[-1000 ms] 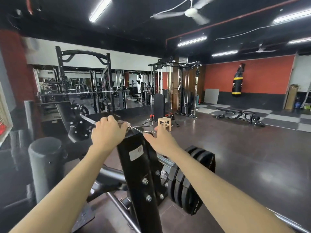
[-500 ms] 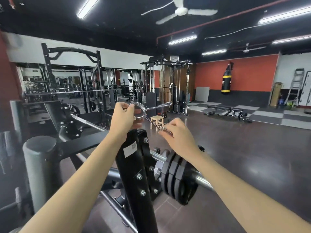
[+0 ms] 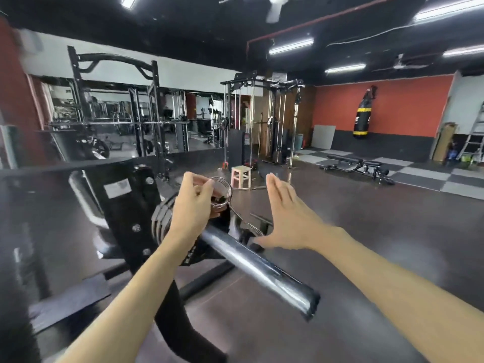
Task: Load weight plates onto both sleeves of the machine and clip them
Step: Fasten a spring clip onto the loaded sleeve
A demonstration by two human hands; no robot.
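Observation:
A chrome spring clip (image 3: 222, 191) hangs above the machine's steel sleeve (image 3: 251, 260), which points toward me and to the right. My left hand (image 3: 192, 208) grips the clip's coil, with its two wire handles sticking out right and down. My right hand (image 3: 286, 218) is spread flat beside the clip, thumb near the lower handle, fingers apart, holding nothing. Several black weight plates (image 3: 163, 216) sit on the inner end of the sleeve against the black upright post (image 3: 125, 205), partly hidden by my left hand.
The machine's black frame and foot (image 3: 199, 281) spread over the dark floor below the sleeve. A small wooden stool (image 3: 241, 175), a cable station (image 3: 264, 121) and a flat bench (image 3: 358, 166) stand farther off. A power rack (image 3: 117, 106) fronts the mirror wall.
The view has dropped and swung, so the sleeve now points at me. My left hand brought the clip down near the sleeve. My right hand let go of the clip's handle and opened.

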